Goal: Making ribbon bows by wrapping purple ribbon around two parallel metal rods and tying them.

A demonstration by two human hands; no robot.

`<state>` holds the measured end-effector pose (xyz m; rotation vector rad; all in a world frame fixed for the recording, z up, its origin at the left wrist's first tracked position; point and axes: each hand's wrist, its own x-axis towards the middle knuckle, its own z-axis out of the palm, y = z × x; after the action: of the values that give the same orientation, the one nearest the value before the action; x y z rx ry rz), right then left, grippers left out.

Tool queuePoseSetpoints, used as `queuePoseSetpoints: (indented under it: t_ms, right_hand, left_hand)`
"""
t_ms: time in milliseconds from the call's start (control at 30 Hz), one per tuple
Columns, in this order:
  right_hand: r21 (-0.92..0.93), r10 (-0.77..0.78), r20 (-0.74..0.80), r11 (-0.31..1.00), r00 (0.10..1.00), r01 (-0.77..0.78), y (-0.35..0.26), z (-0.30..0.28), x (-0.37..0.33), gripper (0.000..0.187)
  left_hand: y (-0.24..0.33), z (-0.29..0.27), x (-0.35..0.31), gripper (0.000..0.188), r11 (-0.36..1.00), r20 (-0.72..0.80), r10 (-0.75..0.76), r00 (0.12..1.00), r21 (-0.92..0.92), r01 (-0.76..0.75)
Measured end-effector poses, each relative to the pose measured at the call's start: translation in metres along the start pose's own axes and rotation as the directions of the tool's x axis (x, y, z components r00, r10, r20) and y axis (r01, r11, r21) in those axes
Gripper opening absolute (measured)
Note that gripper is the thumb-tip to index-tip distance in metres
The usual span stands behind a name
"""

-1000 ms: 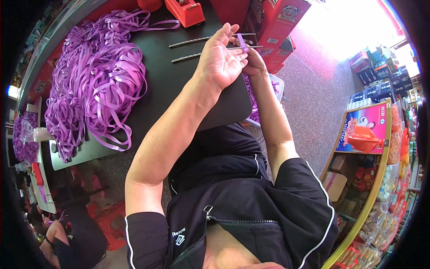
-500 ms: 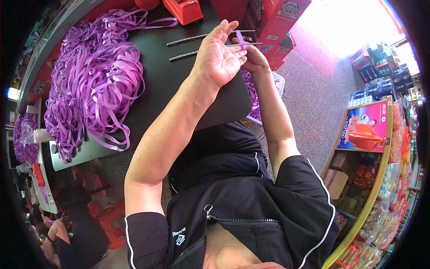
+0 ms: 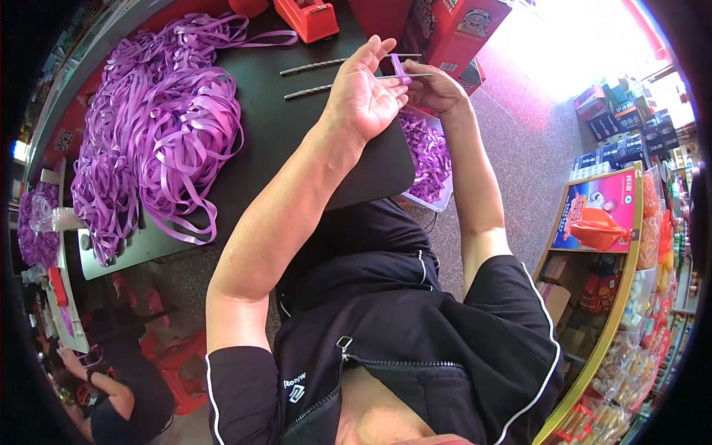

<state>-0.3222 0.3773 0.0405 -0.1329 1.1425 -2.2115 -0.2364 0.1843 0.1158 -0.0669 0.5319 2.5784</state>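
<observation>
Two thin metal rods (image 3: 308,92), twisted along their left parts, run side by side over the dark tabletop. A short piece of purple ribbon (image 3: 398,67) bridges them near their right ends. My left hand (image 3: 365,100) crosses in front of the rods, palm up, fingers stretched towards the ribbon and hiding the rods' middle. On the far side of the ribbon my right hand (image 3: 439,90) has its fingers closed in a pinch at the ribbon and the nearer rod's end. The exact fingertip contact is partly hidden. A big tangled heap of purple ribbon (image 3: 185,133) lies to the left.
Below my right wrist stands a white bin (image 3: 443,199) with short purple ribbon pieces. A red tape dispenser (image 3: 310,21) and red boxes (image 3: 460,33) are at the back. Another person (image 3: 126,393) sits lower left. A glass display case (image 3: 593,297) stands at the right.
My right hand and forearm have shifted right and slightly down, uncovering more of the bin. My left hand stays nearly in place. At lower left, the other person's arm has risen.
</observation>
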Motion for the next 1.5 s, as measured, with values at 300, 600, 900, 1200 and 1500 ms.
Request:
queuePoseSetpoints:
  t_ms: [300,600,900,1200,1500]
  right_hand:
    - [0.019,0.002,-0.046,1.0,0.999,-0.001,-0.009,0.006,-0.013,0.036]
    - [-0.283,-0.092,-0.221,0.959,0.971,0.027,-0.019,0.024,-0.025,0.045]
    - [-0.533,-0.261,-0.39,0.846,0.883,0.014,-0.022,0.011,-0.026,0.039]
    - [-0.613,-0.273,-0.291,0.789,0.917,0.04,-0.024,0.0,-0.016,0.026]
    - [-0.447,-0.265,-0.309,0.888,0.913,0.106,-0.022,0.016,-0.02,0.013]
  left_hand:
    - [0.001,0.001,0.002,0.054,1.0,-0.008,-0.015,1.0,-0.009,0.015]
    - [0.0,0.002,0.001,0.055,1.0,-0.026,-0.012,1.0,0.025,0.013]
    - [0.002,0.0,0.001,0.056,0.999,-0.014,-0.008,1.0,0.042,0.009]
    - [0.001,0.004,-0.001,0.056,0.999,-0.027,-0.003,1.0,0.038,0.004]
    - [0.002,0.002,0.0,0.056,1.0,-0.024,-0.013,1.0,0.009,0.013]
